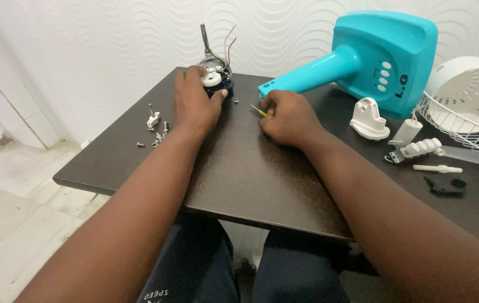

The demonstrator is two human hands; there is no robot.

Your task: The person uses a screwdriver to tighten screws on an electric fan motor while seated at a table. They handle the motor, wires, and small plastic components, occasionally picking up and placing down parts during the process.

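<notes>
Two hands [194, 104] [287, 116] mid-table [239, 168], far from edges.

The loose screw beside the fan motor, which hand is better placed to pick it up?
Probably the right hand: its fingertips lie close to the screw, while the left hand rests on the motor.

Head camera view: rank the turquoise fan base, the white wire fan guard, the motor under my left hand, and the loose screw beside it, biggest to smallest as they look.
1. turquoise fan base
2. white wire fan guard, cut off by the frame edge, so its rank against the base is unsure
3. motor, partly covered by the left hand
4. loose screw
</notes>
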